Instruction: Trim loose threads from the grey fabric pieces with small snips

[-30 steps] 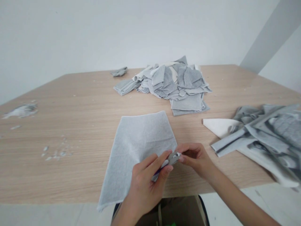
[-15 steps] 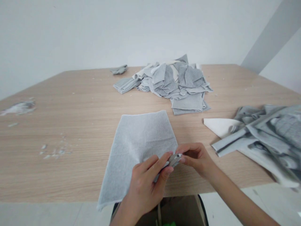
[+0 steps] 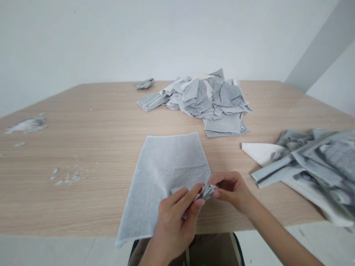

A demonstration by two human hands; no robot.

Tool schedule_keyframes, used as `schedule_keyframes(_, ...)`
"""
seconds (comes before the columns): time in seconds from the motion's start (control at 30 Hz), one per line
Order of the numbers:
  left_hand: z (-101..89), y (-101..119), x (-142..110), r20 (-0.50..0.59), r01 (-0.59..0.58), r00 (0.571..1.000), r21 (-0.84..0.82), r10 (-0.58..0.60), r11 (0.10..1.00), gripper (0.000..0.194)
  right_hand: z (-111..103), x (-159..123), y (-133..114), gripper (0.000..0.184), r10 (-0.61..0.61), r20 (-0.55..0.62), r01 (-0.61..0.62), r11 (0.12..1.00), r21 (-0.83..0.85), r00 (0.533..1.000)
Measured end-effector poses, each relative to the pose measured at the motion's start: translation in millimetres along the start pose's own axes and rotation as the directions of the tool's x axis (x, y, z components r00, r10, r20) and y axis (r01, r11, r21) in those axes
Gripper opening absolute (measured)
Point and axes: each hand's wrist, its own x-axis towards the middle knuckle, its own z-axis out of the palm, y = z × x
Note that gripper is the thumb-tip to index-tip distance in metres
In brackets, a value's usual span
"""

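Slightly lower now, your left hand (image 3: 176, 220) and right hand (image 3: 231, 190) meet at lower centre.
Both curl inward, gripping the crumpled gray bundle (image 3: 207, 192) by the spread cloth (image 3: 173, 159).

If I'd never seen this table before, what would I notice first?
Probably the big jumbled heap of grey and white cloth pieces at the table's back. Then the two hands, left and right, pinching a small bunched cloth near the front edge.
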Motion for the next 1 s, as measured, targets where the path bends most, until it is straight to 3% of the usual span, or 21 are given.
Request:
schedule_keyframes(0.33, 4.2, 1, -10, -0.063, 0.144, 0.987, -0.104, -0.151, 0.984, 0.025, 7, 5, -1, 0.010, 0.049, -0.004, -0.049, 0.999, 0.017, 0.999)
schedule_keyframes(0.57, -7.7, -3, -15, -0.190, 0.205, 0.954, -0.157, -0.233, 0.966, 0.023, 32, 21, -2, 0.018, 0.138, -0.012, -0.139, 0.990, -0.030, 0.990)
schedule_keyframes(0.73, -27.4, -15, -22, -0.247, 0.345, 0.886, -0.219, -0.393, 0.913, 0.027, 60, 42, -6, 0.025, 0.130, 0.017, -0.124, 0.971, -0.206, 0.991)
schedule_keyframes(1.0, -73.3, -40, -28, -0.264, 0.512, 0.719, -0.424, -0.643, 0.747, 0.045, 122, 94, -8, 0.025, 0.106, 0.181, -0.005, 0.876, -0.482, 0.978)
